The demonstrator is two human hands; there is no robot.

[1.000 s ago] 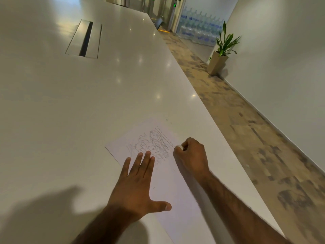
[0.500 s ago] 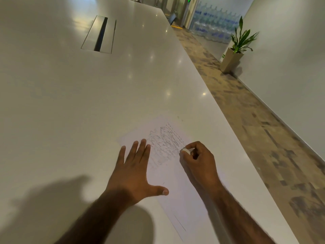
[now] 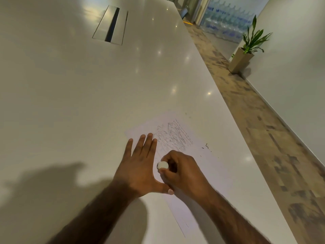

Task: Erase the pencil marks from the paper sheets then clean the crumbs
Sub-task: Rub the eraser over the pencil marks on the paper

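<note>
Paper [image 3: 211, 173] lies under your flat left hand [image 3: 139, 166]; press it down hard. Your right hand [image 3: 184, 173] pinches the eraser [image 3: 162, 165]. Rub the far marks [image 3: 174, 136] with short, soft strokes.

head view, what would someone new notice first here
The two hands near the bottom centre stand out: the left hand lies flat on the paper sheet, while the right hand pinches a small white eraser beside it. Just beyond them, grey pencil scribbles cover the sheet's far end on the long white table. A potted plant stands at the far right, off the table.
</note>
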